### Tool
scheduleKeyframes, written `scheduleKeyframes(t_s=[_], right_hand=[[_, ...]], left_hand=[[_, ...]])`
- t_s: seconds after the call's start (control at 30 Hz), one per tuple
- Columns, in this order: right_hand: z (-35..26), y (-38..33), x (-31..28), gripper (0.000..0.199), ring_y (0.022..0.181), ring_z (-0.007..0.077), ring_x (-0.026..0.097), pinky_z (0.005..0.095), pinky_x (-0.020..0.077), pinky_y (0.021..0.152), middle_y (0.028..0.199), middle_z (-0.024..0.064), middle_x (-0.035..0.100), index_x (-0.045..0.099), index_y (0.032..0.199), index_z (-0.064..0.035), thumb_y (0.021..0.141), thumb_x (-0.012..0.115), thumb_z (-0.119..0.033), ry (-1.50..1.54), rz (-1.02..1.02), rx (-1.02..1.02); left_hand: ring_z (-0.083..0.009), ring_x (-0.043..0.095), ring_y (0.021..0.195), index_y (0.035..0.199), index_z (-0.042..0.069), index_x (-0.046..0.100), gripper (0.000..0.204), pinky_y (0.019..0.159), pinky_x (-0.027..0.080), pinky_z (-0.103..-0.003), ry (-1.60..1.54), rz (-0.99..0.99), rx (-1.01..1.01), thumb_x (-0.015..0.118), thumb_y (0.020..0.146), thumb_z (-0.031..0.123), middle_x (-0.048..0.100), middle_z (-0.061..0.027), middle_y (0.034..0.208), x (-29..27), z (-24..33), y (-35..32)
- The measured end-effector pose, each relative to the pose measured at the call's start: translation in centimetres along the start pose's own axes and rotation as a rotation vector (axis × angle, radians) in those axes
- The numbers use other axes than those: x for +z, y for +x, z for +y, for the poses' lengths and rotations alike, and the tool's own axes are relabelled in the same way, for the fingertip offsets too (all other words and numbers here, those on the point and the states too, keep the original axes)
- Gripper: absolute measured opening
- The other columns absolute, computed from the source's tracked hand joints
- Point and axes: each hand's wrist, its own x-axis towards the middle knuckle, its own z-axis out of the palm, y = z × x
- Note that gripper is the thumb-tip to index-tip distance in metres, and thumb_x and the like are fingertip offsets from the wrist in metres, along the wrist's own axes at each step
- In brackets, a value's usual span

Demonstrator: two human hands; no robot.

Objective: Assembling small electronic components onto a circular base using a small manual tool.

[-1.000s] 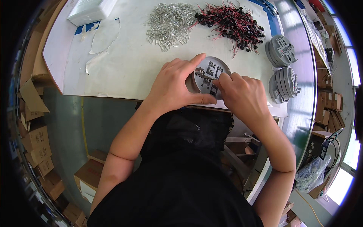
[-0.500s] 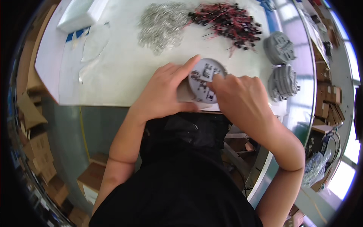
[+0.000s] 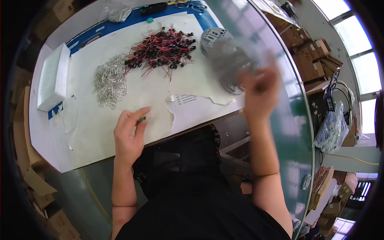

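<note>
My left hand (image 3: 129,138) is over the front of the table, with thumb and fingers pinched around a small green piece (image 3: 141,119). My right hand (image 3: 262,84) is raised at the right, smeared by motion; its fingers cannot be made out. Beside it stand stacks of round grey plastic housings (image 3: 216,37), partly blurred. A grey blur lies over them, and I cannot tell whether it is a moving housing. Farther back are a heap of black parts with red wires (image 3: 162,52) and a pile of small clear-silvery pieces (image 3: 111,82).
A white foam tray (image 3: 54,78) stands at the table's left side. Torn white paper (image 3: 192,110) lies near the front edge. At the back, a blue strip bears glasses (image 3: 192,6), a plastic bag (image 3: 120,14) and a green bit (image 3: 150,20). Cardboard boxes (image 3: 316,52) stand at the right.
The grey housing has left my left hand, which now pinches the green piece. My right hand has moved right to the stacks. The whole view has turned.
</note>
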Motion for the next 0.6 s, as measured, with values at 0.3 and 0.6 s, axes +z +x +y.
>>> scheduleKeyframes(t_s=[0.3, 0.6], right_hand=[[35.1, 9.5, -24.4, 0.047, 0.07, 0.0203, 0.067, 0.0418, 0.057, 0.071, 0.084, 0.0069, 0.074, 0.077, 0.123, -0.0023, 0.094, 0.079, -0.039, -0.741, 0.095, 0.518], [8.4, 10.5, -7.0, 0.049, 0.062, 0.0263, 0.069, 0.0415, 0.0543, 0.065, 0.071, 0.0149, 0.073, 0.075, 0.083, 0.0038, 0.097, 0.074, -0.043, -0.549, -0.546, 0.566]], left_hand=[[-0.0112, 0.067, 0.095, 0.125, 0.0, 0.075, 0.021, 0.084, 0.056, -0.027, -0.43, 0.048, -0.199, 0.073, 0.104, 0.005, 0.07, -0.0029, 0.1, 0.2, -3.3, -1.3], [-0.0151, 0.071, 0.098, 0.122, -0.002, 0.077, 0.023, 0.09, 0.056, -0.029, -0.225, 0.049, -0.16, 0.075, 0.099, 0.002, 0.076, -0.0091, 0.105, 0.5, -1.3, -0.6]])
